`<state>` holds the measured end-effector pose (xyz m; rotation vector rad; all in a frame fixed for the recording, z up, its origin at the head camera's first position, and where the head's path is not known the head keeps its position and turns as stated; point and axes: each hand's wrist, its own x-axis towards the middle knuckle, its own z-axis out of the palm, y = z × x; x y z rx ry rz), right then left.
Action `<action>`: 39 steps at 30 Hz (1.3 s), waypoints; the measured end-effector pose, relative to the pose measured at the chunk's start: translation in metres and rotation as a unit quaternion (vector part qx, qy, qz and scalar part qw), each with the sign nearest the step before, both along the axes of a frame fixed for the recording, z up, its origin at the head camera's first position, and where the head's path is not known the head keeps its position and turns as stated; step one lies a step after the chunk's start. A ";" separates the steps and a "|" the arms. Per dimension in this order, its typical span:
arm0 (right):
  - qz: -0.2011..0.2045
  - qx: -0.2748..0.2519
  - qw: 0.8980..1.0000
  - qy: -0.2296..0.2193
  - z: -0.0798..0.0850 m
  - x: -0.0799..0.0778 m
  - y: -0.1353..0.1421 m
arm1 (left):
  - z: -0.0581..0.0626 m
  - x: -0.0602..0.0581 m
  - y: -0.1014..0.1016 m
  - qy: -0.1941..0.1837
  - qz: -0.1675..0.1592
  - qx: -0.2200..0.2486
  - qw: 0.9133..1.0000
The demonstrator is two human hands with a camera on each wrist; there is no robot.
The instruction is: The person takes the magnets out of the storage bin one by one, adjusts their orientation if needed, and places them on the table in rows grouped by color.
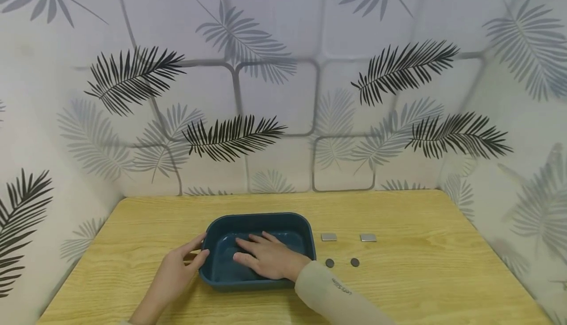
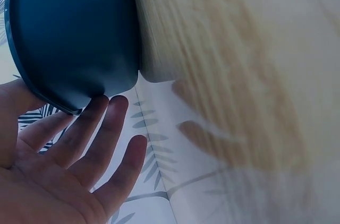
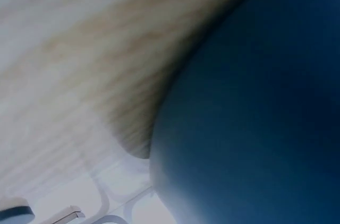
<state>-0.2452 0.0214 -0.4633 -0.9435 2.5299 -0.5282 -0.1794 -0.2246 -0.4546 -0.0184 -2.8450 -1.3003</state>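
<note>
A dark blue plastic box (image 1: 248, 286) with rounded corners stands on the wooden table. My left hand (image 1: 174, 271) holds its left end, thumb at the rim. In the left wrist view several fingertips of the left hand (image 2: 74, 160) meet or come close to the outer wall of the box (image 2: 79, 27). My right hand (image 1: 270, 260) reaches over the front right rim into the box, palm down and fingers spread over the floor. The box wall (image 3: 249, 118) fills much of the right wrist view, which hides that hand.
Right of the box lie two small silver-grey rectangular pieces, one nearer (image 1: 329, 237) and one farther right (image 1: 368, 237). In front of them are two dark round discs, a left disc (image 1: 330, 263) and a right disc (image 1: 355, 262). Leaf-patterned sheeting (image 1: 274, 93) borders the table (image 1: 425, 266).
</note>
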 end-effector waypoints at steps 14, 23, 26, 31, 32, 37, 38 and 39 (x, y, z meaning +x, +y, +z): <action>-0.003 0.035 0.999 0.006 0.022 0.013 0.026 | 0.001 0.000 -0.001 0.006 0.005 0.001 1.000; 0.005 0.007 0.999 0.031 0.020 0.011 0.038 | -0.001 0.000 -0.002 0.003 0.004 -0.001 1.000; 0.000 -0.021 0.998 0.063 0.018 0.009 0.036 | -0.001 0.001 -0.002 0.002 0.004 0.002 1.000; -0.029 -0.041 0.991 0.126 0.014 0.006 0.033 | -0.001 0.001 -0.001 0.007 0.004 0.006 1.000; -0.036 -0.038 0.990 0.130 0.014 0.005 0.032 | -0.001 0.001 -0.001 0.007 0.004 0.007 1.000; -0.058 -0.015 0.990 0.130 0.012 0.002 0.029 | -0.002 0.001 -0.001 0.007 0.005 0.009 1.000; -0.061 -0.012 0.989 0.130 0.012 0.002 0.028 | -0.002 0.001 -0.001 0.007 0.005 0.009 1.000; -0.065 -0.009 0.989 0.132 0.012 0.001 0.027 | -0.002 0.000 0.000 0.007 0.006 0.009 1.000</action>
